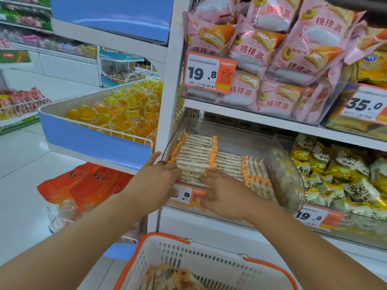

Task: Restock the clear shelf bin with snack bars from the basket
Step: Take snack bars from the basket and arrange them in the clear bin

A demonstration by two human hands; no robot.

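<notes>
The clear shelf bin (278, 155) sits on the middle shelf, holding rows of pale snack bars (194, 155) with orange-checked wrapper ends. My left hand (159, 176) presses with straight fingers against the left end of the front stack. My right hand (219, 191) rests at the stack's right front, its fingers curled over the bar ends. Below, the white basket (209, 260) with orange rim holds more snack bars (167, 279).
Pink cake packs (282, 59) fill the shelf above, yellow-green packs (339, 181) lie to the right. A blue bin of orange jelly cups (117, 114) stands at the left, with orange bags (83, 185) under it. Price tags hang on the shelf fronts.
</notes>
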